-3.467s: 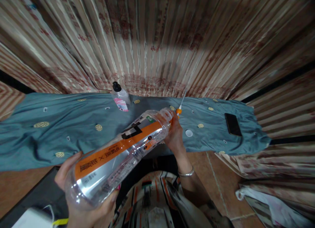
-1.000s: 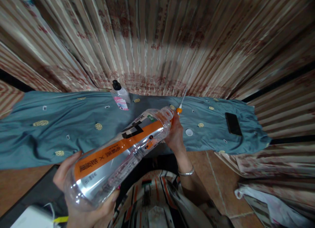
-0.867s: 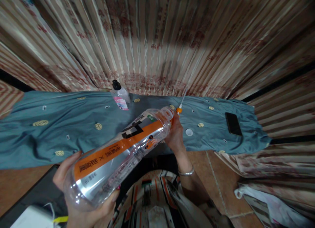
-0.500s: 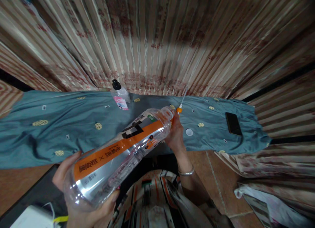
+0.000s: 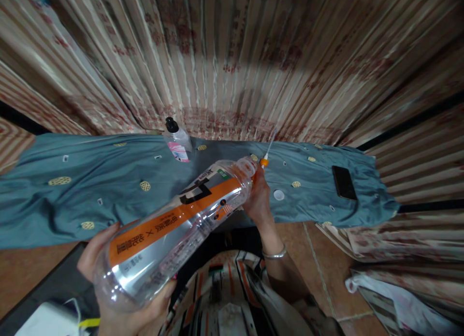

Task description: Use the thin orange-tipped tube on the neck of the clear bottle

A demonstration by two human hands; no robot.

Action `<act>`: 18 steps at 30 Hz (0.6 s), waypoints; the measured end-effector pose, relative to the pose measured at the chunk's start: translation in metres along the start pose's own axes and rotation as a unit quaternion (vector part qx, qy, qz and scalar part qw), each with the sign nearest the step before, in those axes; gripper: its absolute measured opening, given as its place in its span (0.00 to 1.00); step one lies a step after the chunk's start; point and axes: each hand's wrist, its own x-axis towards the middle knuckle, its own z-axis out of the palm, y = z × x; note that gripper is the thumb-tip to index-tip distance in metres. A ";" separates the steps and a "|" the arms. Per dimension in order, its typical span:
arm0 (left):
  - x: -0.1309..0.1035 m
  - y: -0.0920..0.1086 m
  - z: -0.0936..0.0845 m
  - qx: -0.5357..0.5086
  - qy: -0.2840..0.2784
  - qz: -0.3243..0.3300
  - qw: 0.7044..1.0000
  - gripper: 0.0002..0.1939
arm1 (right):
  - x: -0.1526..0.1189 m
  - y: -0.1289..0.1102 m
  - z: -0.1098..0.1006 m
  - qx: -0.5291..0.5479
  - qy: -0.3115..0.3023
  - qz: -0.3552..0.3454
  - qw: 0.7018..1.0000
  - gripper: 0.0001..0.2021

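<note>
A large clear plastic bottle point(image 5: 174, 220) with an orange and silver label lies tilted across my view, its uncapped mouth toward the upper right. My left hand point(image 5: 126, 316) is wrapped around its base from below. By the bottle's neck, my right hand point(image 5: 259, 196) is closed around an orange pump head point(image 5: 264, 162), largely hidden by the fingers. From that head a thin translucent tube point(image 5: 271, 142) points up and away. Whether the right fingers also touch the bottle's neck, I cannot tell. A small clear bottle point(image 5: 178, 145) with a black top and pink label stands beyond.
A teal cloth with pineapple prints point(image 5: 119, 181) covers the surface ahead. On it lie a white round disc point(image 5: 279, 195) and a black phone point(image 5: 344, 182). Striped curtains point(image 5: 232, 60) hang behind. A white box-like object point(image 5: 47, 321) sits at lower left.
</note>
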 end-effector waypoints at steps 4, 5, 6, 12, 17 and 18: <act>0.008 0.005 0.002 -0.014 -0.004 0.081 0.997 0.53 | 0.000 0.001 0.000 -0.011 0.002 -0.001 1.000 0.30; 0.009 0.005 0.002 -0.012 -0.005 0.097 0.995 0.55 | 0.000 0.001 0.000 -0.011 0.002 -0.001 1.000 0.29; 0.010 0.005 0.003 -0.011 -0.005 0.103 0.995 0.56 | 0.000 0.001 0.000 -0.009 0.001 0.000 1.000 0.29; 0.004 -0.001 0.000 -0.016 -0.001 0.047 0.999 0.57 | 0.000 -0.001 0.000 -0.002 0.003 0.003 1.000 0.29; 0.010 0.005 0.001 -0.011 -0.004 0.102 0.995 0.58 | 0.000 0.000 0.001 0.001 0.005 -0.007 1.000 0.31; 0.012 0.007 0.002 -0.007 -0.009 0.113 0.993 0.58 | 0.000 0.001 0.002 -0.001 0.009 -0.011 1.000 0.31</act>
